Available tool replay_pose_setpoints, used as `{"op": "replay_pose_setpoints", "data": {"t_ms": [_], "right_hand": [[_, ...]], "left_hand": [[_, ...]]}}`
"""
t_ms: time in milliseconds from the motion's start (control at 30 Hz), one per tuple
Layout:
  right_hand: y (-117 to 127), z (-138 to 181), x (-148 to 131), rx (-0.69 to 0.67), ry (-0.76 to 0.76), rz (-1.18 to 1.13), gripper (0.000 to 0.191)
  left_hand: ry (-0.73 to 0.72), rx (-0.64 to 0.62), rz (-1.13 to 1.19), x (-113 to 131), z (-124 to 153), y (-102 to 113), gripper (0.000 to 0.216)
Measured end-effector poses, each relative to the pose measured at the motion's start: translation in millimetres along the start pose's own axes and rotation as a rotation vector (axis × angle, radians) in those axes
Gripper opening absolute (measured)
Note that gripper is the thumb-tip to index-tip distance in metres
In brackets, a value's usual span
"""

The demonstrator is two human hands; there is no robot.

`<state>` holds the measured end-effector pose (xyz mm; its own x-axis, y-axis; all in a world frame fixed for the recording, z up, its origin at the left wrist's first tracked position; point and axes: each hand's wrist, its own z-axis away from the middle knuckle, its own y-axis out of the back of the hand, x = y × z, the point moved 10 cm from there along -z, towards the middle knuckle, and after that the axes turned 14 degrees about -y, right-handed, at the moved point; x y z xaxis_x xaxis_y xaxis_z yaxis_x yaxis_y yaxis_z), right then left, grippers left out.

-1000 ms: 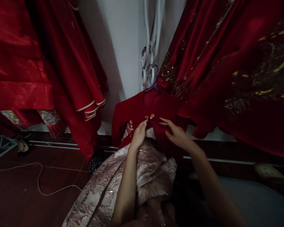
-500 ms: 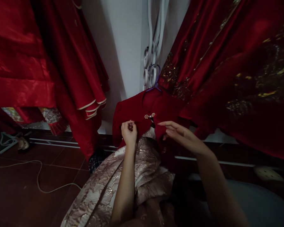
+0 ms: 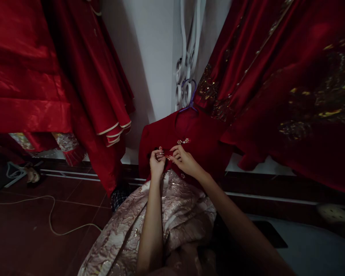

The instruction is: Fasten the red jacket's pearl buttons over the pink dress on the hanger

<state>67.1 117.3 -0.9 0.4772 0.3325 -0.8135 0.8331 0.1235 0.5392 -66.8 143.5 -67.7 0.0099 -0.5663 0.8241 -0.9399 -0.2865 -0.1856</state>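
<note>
A dark red jacket (image 3: 158,134) hangs on a purple hanger (image 3: 191,105) in front of me. Near its neckline a pearl flower clasp (image 3: 183,141) joins the two front edges. Just below, my left hand (image 3: 156,164) is closed, pinching the left front edge beside a beaded flower. Fingers bent together, my right hand (image 3: 186,161) grips a second pearl clasp (image 3: 169,157), which lies between both sets of fingertips. The exact hold is partly hidden by the fingers. Under the hands spreads a pale pink brocade skirt (image 3: 172,199) with a metallic sheen.
Red garments (image 3: 83,69) hang at the left, and a gold-embroidered red dress (image 3: 276,88) hangs at the right. A white scrolled metal frame (image 3: 184,57) stands behind. A pale cable (image 3: 51,214) curls over the tiled floor. A dark flat object (image 3: 270,233) rests on a grey surface at lower right.
My right hand has moved left and closed in beside my left hand, drawing the jacket's right front with it. The gap between the front edges has narrowed.
</note>
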Motion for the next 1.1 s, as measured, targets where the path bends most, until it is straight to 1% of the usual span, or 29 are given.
{"op": "replay_pose_setpoints", "data": {"t_ms": [67,300,433,567,733,867,933,1000,1100], "right_hand": [[-4,-6,-1,-0.006,0.010,0.044,0.026],[-7,-19,-6,0.086,0.023,0.138,0.028],[-8,-22,-5,0.105,-0.001,0.209,0.029],[-7,-22,-5,0.142,-0.001,0.228,0.030],[-6,-21,-3,0.204,0.002,0.222,0.032],[-4,-24,-1,0.243,0.007,0.198,0.030],[-2,-23,1,0.221,0.001,0.129,0.030],[1,-17,5,0.153,-0.003,0.037,0.034],[8,2,19,0.037,-0.043,-0.050,0.032]], "left_hand": [[0.017,0.019,0.017,0,-1,2,0.023],[0.076,0.020,0.084,4,-1,1,0.025],[0.032,0.035,0.060,9,-1,3,0.027],[-0.022,-0.016,0.002,14,-2,3,0.028],[-0.026,-0.054,-0.105,18,-2,7,0.026],[-0.011,-0.054,-0.082,19,-2,8,0.023],[-0.007,-0.093,-0.019,18,-2,4,0.022],[-0.022,-0.146,0.032,16,-3,-1,0.021],[-0.068,-0.168,-0.007,10,-4,1,0.017]]}}
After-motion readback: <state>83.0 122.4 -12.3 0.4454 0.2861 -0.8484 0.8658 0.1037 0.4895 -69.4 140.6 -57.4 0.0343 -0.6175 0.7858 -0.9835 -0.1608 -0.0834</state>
